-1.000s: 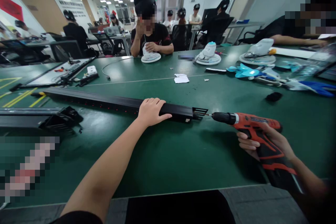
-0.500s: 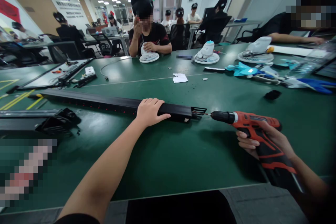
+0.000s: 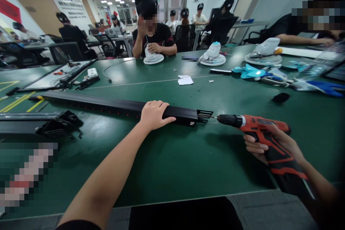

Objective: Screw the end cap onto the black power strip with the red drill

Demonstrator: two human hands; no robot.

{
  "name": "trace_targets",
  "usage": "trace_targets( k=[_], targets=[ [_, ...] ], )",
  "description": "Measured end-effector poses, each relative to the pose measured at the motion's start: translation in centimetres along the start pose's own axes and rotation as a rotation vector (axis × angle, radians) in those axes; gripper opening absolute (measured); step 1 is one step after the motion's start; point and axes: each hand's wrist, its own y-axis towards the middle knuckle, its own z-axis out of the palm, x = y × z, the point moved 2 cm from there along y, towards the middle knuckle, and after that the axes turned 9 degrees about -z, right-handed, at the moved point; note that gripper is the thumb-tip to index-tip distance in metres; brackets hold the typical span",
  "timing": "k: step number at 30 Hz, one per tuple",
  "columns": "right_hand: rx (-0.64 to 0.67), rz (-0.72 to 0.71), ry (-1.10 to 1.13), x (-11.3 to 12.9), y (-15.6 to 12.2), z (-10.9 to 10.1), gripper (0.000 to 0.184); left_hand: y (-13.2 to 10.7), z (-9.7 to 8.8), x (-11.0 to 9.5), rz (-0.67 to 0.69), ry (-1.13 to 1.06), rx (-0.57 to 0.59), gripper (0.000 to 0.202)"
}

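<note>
A long black bar (image 3: 121,107) lies across the green table, with small red spots along its near side. My left hand (image 3: 155,115) grips it near its right end, fingers over the top and thumb stretched to the right. At that end a slotted black bracket (image 3: 206,114) sticks out. My right hand (image 3: 285,143) is wrapped round the handle of a red and black cordless drill (image 3: 265,124). The drill's thin bit (image 3: 214,117) points left and reaches the bracket end of the bar; whether it touches a screw is too small to tell.
Another black assembly (image 3: 29,125) lies at the left. Behind it sit a framed panel (image 3: 54,75) and a white adapter (image 3: 92,73). Paper (image 3: 185,80), white fans (image 3: 212,55), blue plastic pieces (image 3: 250,71) and a black lump (image 3: 281,97) are spread about. A person (image 3: 153,36) works opposite.
Almost nothing differs. The drill and bar sit a few pixels further right in the view, and both hands keep their hold.
</note>
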Motion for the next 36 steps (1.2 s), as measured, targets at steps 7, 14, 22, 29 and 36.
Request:
trace_targets(
  k=[7, 14, 22, 29, 36],
  targets=[
    [-0.015, 0.037, 0.032, -0.02, 0.14, 0.34, 0.038, 0.02, 0.01, 0.03, -0.010, 0.001, 0.004, 0.068],
    [-0.025, 0.061, 0.068, 0.00, 0.21, 0.61, 0.033, 0.00, 0.20, 0.09, 0.001, -0.006, -0.005, 0.069],
    [-0.048, 0.123, 0.090, 0.26, 0.45, 0.35, 0.029, 0.01, -0.22, -0.11, -0.008, -0.009, 0.008, 0.066],
    [-0.037, 0.109, 0.096, 0.15, 0.70, -0.15, 0.024, 0.01, -0.17, -0.10, -0.013, -0.011, 0.017, 0.068],
    [-0.026, 0.097, 0.099, 0.10, 0.67, -0.37, 0.031, -0.03, -0.07, -0.06, -0.012, -0.007, 0.006, 0.067]
  ],
)
